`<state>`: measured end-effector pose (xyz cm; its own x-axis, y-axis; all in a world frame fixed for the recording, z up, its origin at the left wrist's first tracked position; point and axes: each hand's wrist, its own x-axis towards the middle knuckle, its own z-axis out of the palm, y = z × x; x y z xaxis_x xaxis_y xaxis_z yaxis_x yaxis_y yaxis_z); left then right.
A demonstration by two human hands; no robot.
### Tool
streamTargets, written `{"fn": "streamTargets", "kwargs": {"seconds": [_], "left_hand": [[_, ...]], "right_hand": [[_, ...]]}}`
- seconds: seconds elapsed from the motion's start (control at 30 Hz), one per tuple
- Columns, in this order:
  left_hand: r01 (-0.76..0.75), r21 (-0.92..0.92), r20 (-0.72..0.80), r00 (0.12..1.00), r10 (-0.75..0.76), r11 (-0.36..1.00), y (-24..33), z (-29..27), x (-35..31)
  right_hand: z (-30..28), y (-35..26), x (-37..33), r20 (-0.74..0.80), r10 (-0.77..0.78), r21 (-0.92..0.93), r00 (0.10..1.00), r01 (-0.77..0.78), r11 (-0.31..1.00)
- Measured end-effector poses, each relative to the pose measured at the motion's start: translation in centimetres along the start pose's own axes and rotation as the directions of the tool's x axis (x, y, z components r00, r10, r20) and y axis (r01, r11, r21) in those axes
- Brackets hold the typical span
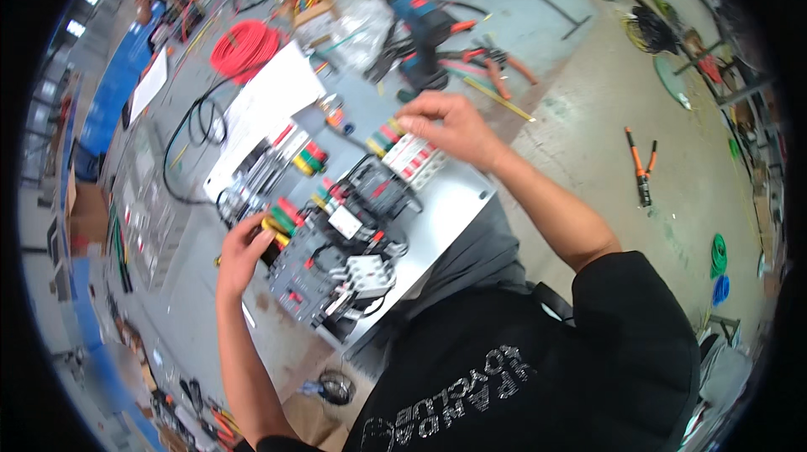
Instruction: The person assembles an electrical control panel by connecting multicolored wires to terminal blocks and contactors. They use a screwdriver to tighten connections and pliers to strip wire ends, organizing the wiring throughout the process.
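A grey panel (458,200) is laid flat across the lap, its long axis running from the lower left up to the upper right, and every place below is given from it. At its upper right end a white breaker (414,158) with red toggles is seated, and the right hand (450,128) is rested on top of it, fingers curled and pressed together over the block's far edge, the thumb tucked near the coloured wires (382,137) beside it; whether anything is pinched under the fingertips cannot be told. At the panel's lower left edge the left hand (244,250) is held, its fingers closed in a pinch around a bundle of yellow, green and red wire ends (282,221) that are fed into a grey contactor (307,271). The wire ends lie just to the right of those fingers, pointing inward toward the panel's middle, so the left hand is the nearer one to them, while the right hand is well apart at the opposite end. A red wire coil (244,48) is seen well beyond the panel's upper left, a drill (420,27) above it, and orange-handled cutters (640,168) off to its right on the floor
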<state>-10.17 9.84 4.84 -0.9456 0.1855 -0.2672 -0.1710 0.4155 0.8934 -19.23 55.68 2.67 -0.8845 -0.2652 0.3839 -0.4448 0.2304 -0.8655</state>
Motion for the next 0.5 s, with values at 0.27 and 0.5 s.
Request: {"fn": "streamTargets", "kwargs": {"seconds": [0.27,0.5], "left_hand": [[-0.359,-0.29,-0.516,0.839,0.171,0.887,-4.0,6.7,-15.5],[0.309,-0.659,-0.216,0.795,-0.566,0.686,-13.7,17.7,-31.8]], "right_hand": [[-9.9,2.7,-10.3,-0.343,0.23,-0.242,0.911,-0.322,0.915],[-10.3,18.4,-26.4,-0.033,0.819,-0.068,0.573,-0.819,0.57]]}}
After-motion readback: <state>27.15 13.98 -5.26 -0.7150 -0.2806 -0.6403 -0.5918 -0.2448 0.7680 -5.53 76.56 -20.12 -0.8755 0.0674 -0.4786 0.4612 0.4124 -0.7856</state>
